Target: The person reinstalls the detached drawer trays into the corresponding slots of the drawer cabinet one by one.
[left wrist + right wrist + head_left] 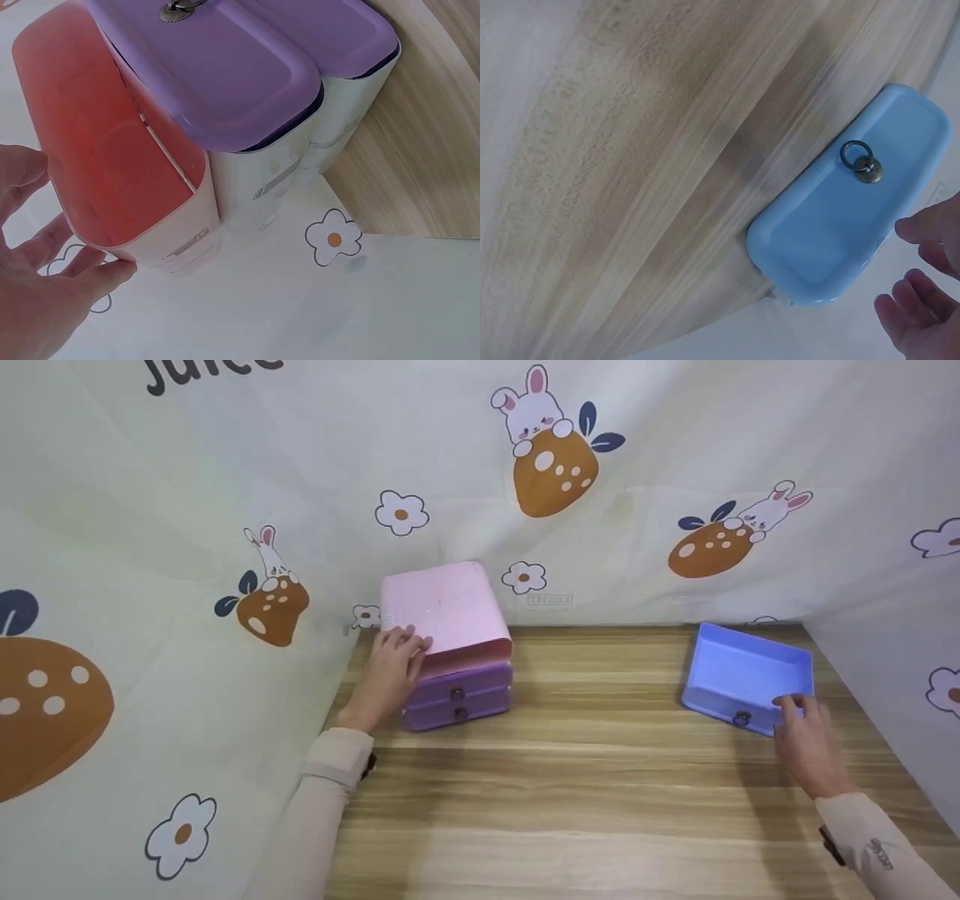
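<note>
At the left stands a small pink cabinet [450, 607], its top slot without a drawer. Below that slot, two purple drawers [225, 75] with dark ring pulls are pushed in. My left hand [390, 675] rests on the cabinet's upper left edge, fingers spread over its top and side. A blue drawer [750, 667] with a ring pull [862, 161] lies open side up on the table at the right. My right hand [811, 742] is at the drawer's front right corner, with fingertips by its rim and a gap between thumb and fingers.
Both things stand on a wood-grain table [585, 787]. A pale cloth [450, 450] printed with rabbits, strawberries and flowers closes off the back and both sides. The blue drawer lies near the back right corner, the cabinet near the back left.
</note>
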`<move>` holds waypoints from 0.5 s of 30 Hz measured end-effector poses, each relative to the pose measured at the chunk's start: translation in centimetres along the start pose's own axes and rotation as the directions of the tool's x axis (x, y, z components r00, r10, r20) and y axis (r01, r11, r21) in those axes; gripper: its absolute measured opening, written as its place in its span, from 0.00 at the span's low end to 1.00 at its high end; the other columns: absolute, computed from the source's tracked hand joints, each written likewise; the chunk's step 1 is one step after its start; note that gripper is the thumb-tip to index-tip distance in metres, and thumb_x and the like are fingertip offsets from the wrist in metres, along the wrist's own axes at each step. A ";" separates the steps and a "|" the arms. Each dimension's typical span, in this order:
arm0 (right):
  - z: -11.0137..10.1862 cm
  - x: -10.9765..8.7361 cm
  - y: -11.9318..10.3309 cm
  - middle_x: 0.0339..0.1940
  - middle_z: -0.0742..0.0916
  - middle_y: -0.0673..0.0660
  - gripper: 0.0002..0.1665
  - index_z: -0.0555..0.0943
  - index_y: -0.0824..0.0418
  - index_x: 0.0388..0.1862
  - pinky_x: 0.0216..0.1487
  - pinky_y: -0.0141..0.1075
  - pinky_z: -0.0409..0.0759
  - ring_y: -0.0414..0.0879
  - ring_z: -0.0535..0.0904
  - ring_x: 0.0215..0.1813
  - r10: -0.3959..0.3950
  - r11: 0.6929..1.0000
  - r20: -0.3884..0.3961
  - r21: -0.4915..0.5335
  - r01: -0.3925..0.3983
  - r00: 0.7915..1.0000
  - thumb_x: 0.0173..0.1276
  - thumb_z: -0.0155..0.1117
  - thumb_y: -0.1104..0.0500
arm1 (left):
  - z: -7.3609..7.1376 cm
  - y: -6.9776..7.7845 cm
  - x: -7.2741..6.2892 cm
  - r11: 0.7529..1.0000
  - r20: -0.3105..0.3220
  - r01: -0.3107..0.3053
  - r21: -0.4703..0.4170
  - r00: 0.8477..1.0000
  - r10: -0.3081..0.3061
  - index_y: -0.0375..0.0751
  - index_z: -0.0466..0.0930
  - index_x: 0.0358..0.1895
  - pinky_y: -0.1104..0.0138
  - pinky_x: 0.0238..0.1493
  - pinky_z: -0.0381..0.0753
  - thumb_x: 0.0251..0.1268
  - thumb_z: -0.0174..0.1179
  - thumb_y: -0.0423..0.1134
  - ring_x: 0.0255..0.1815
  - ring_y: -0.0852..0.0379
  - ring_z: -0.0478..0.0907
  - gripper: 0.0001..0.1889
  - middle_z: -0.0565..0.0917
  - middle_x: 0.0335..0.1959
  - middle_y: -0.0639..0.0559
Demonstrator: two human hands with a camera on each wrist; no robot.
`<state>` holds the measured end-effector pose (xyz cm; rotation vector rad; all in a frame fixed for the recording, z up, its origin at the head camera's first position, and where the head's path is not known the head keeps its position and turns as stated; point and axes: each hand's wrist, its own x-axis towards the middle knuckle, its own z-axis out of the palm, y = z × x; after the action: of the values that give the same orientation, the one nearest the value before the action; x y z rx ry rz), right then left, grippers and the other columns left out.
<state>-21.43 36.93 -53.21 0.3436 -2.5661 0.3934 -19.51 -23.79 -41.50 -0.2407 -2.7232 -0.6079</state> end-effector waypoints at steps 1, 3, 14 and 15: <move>0.2 0.1 0.1 0.49 0.76 0.78 0.22 0.73 0.74 0.49 0.45 0.64 0.74 0.73 0.70 0.49 0.001 1.000 -0.003 -0.001 -0.001 1.000 0.54 0.62 0.79 | 0.0 -0.1 0.0 1.000 0.000 0.001 -0.001 1.000 -0.001 0.41 0.81 0.50 0.44 0.77 0.65 0.76 0.51 0.41 0.70 0.35 0.68 0.11 0.77 0.65 0.36; 0.5 0.1 0.3 0.48 0.77 0.78 0.20 0.74 0.75 0.49 0.45 0.64 0.74 0.74 0.72 0.47 -0.011 1.000 -0.011 0.000 0.011 1.000 0.55 0.61 0.79 | 0.1 -0.1 -0.1 1.000 -0.007 -0.009 -0.004 1.000 0.009 0.42 0.81 0.50 0.44 0.76 0.66 0.76 0.51 0.40 0.69 0.35 0.68 0.11 0.77 0.65 0.36; 1.5 0.0 0.5 0.44 0.77 0.77 0.13 0.74 0.75 0.46 0.42 0.64 0.75 0.73 0.73 0.45 0.037 0.999 -0.013 0.008 -0.037 0.999 0.62 0.54 0.78 | 0.1 -0.2 -0.1 0.999 -0.037 -0.044 0.012 0.998 0.045 0.41 0.81 0.48 0.44 0.75 0.67 0.76 0.52 0.39 0.67 0.34 0.71 0.10 0.80 0.62 0.36; 1.5 0.2 0.5 0.45 0.77 0.78 0.13 0.73 0.75 0.46 0.43 0.65 0.74 0.74 0.72 0.46 0.040 0.999 -0.001 0.004 -0.040 0.999 0.62 0.54 0.78 | 0.1 -0.2 -0.1 0.999 -0.039 -0.045 0.014 0.998 0.046 0.41 0.81 0.48 0.44 0.75 0.68 0.76 0.52 0.39 0.66 0.34 0.71 0.10 0.80 0.62 0.36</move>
<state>-22.44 36.87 -54.49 0.2940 -2.5751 0.4130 -19.48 -23.91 -41.67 -0.2836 -2.6752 -0.5758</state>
